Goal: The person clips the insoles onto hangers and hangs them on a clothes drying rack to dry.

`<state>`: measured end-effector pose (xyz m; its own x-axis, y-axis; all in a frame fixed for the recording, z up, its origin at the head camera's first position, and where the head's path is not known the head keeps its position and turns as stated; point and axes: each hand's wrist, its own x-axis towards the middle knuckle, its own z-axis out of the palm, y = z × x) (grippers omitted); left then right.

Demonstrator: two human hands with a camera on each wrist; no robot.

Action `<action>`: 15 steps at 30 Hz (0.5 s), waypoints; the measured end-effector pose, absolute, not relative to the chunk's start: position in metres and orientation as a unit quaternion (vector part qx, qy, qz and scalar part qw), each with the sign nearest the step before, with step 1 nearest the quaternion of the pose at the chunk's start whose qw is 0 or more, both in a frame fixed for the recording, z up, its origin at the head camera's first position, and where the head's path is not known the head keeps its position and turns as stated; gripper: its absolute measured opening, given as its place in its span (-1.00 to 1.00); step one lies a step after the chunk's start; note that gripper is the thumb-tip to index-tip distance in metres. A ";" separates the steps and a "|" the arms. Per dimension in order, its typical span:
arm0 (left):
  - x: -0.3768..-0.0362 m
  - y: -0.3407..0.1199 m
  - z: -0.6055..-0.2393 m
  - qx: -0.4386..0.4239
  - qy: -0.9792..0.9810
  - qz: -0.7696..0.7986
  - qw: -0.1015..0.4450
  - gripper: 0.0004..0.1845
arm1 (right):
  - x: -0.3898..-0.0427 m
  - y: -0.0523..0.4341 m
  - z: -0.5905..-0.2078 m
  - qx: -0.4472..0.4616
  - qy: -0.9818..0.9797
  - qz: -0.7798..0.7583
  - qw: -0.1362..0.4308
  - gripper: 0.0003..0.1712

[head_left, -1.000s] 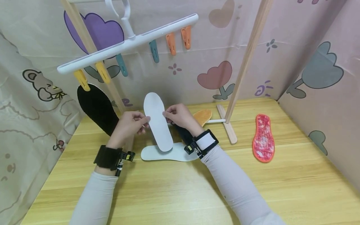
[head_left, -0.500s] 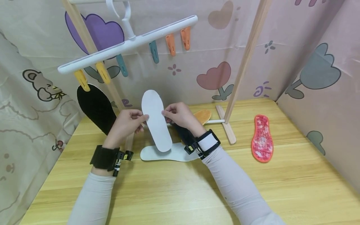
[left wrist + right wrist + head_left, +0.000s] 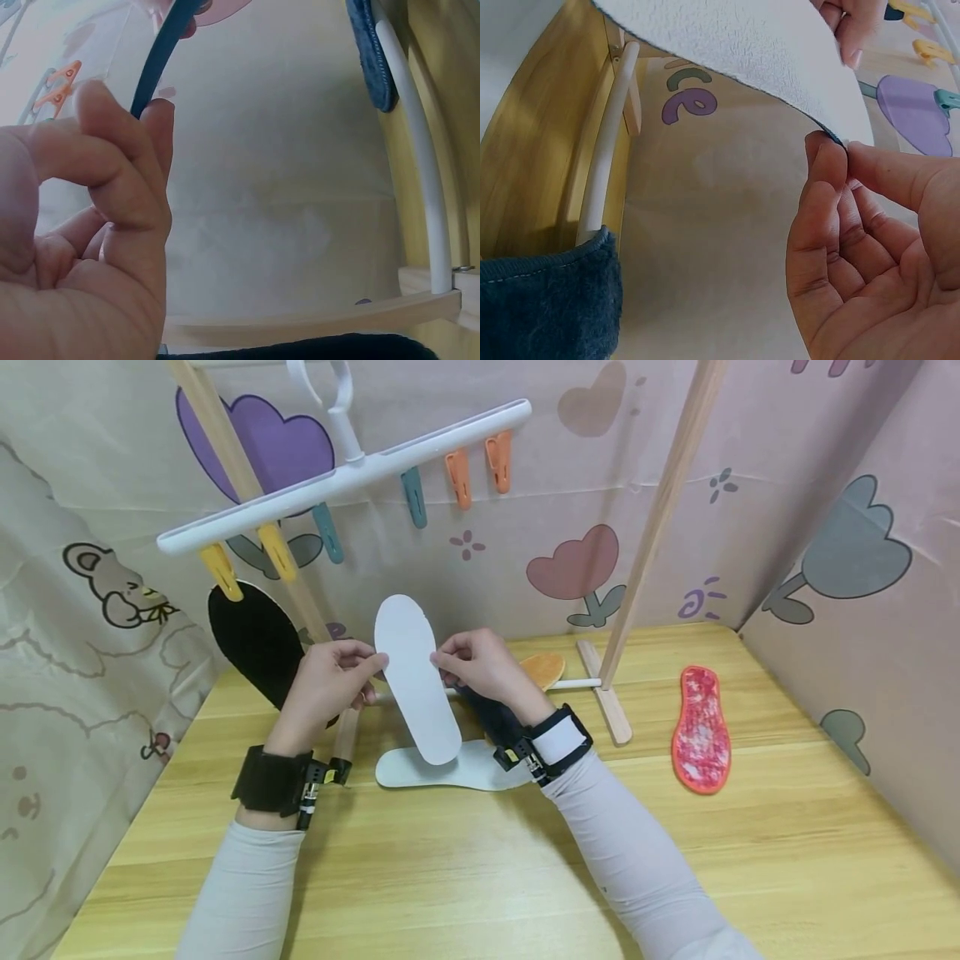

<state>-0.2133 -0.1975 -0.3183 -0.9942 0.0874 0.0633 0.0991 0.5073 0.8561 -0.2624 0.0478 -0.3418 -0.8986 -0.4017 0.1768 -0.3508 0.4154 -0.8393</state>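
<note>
A white-faced insole [image 3: 416, 681] stands tilted between both hands, toe end up, above the table. My left hand [image 3: 330, 681] pinches its left edge between thumb and fingers. On the opposite edge, my right hand [image 3: 487, 668] pinches it the same way. The left wrist view catches the insole [image 3: 159, 56] edge-on with a dark blue side. In the right wrist view the insole [image 3: 742, 45] shows its white textured face and thin dark rim. Below lies another pale insole [image 3: 480, 766], partly covered by the held one and the right wrist gear.
A white hanger bar [image 3: 345, 477] carries yellow, teal and orange clips. From a yellow clip [image 3: 221, 572] hangs a black insole [image 3: 255, 639]. A dark insole [image 3: 491, 714] and an orange one [image 3: 543, 670] lie by the rack's low white rod [image 3: 577, 683]. A red insole [image 3: 701, 731] rests right.
Both hands have raised the white insole slightly, its upper end shifting a little left. The left hand and forearm have moved up and left. The grip stays the same.
</note>
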 end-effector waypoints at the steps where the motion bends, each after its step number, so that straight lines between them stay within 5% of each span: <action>1: -0.213 -0.198 -0.318 -0.054 -0.866 -0.497 0.007 -0.64 | -0.262 0.048 -0.341 -0.223 0.840 -0.493 0.027 -0.77; 15: -0.204 -0.199 -0.307 -0.076 -0.882 -0.460 0.065 -0.70 | -0.254 0.043 -0.333 -0.230 0.853 -0.468 0.009 -0.76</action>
<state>-0.2042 -0.1989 -0.3071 -0.9798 0.0745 0.1858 0.1950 0.5646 0.8020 -0.2543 0.0432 -0.3330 -0.8939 -0.4012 0.1999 -0.3841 0.4559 -0.8029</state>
